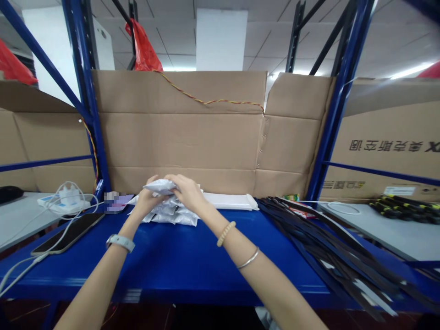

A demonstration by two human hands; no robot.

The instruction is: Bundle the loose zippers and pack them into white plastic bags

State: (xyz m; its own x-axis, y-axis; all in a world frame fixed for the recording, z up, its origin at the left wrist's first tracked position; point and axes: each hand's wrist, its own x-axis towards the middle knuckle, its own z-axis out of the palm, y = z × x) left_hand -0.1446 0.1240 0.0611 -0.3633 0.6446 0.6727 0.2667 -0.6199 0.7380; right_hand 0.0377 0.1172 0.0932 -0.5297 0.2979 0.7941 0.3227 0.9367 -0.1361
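Both my hands meet at the back of the blue shelf (pixel 178 261), over a pile of small white plastic packets (pixel 175 214). My left hand (pixel 147 200) and my right hand (pixel 187 191) are closed together on one white packet (pixel 160 185), lifted just above the pile. A watch sits on my left wrist. My right wrist carries a bead bracelet and a metal bangle.
A flat white packet (pixel 228 200) lies behind the pile against the cardboard wall (pixel 178 133). A bundle of long black strips (pixel 330 247) fans across the right side. At left lie a phone (pixel 68 233), white cables and a charger (pixel 65 201). Blue rack posts (pixel 85 91) flank the bay.
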